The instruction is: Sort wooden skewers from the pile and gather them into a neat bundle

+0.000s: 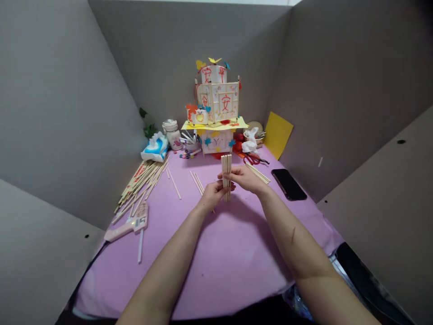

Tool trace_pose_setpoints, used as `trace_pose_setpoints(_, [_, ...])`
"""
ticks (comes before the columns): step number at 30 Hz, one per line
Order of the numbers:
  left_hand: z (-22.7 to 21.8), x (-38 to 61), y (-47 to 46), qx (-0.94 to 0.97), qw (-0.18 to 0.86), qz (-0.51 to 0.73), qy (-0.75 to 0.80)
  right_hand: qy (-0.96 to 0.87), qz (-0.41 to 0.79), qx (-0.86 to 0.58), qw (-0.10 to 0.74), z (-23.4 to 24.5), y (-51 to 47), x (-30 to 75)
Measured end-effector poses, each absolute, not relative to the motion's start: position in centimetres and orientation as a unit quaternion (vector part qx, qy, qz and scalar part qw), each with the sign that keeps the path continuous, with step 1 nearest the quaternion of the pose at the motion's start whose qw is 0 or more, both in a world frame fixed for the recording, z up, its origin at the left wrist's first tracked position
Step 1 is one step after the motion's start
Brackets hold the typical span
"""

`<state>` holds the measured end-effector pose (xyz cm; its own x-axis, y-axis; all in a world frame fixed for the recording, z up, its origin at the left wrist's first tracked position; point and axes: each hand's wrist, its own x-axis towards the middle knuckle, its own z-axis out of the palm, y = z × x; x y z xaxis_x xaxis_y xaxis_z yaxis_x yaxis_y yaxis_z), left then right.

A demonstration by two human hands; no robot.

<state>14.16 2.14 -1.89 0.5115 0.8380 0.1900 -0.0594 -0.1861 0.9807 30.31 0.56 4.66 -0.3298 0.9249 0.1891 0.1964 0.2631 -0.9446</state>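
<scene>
A bundle of wooden sticks [226,163] stands upright over the middle of the table, gripped by both hands. My left hand [214,193] is closed around its lower part. Higher up, my right hand [244,178] pinches the same bundle from the right, thumb across the front. Just left of my left hand a few loose sticks [196,180] lie on the purple cloth [216,271]. Behind my right hand rests another small group of sticks [259,173]. The fingers behind the bundle are partly hidden.
A decorated paper-and-stick lantern tower [225,101] stands at the back. On the left lie a stick pile [145,180] and a pink glue gun [140,219] with its cord. Red scissors [252,158], a phone [288,184] and yellow card [278,135] are right. Grey panels enclose the table.
</scene>
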Motion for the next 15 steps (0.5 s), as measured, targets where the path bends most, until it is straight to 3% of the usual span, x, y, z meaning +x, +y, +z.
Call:
trace_pose_setpoints(9, [-1.8,14.7,2.4,0.660,0.571,0.389,0.294,-0.636,0.449,-0.435,0.453,3.8,0.5,30.3])
trace_pose_setpoints(15, [-0.1,15.4,-0.5,0.571,0.669,0.369,0.302,-0.592,0.473,-0.457,0.465,4.7,-0.4,30.2])
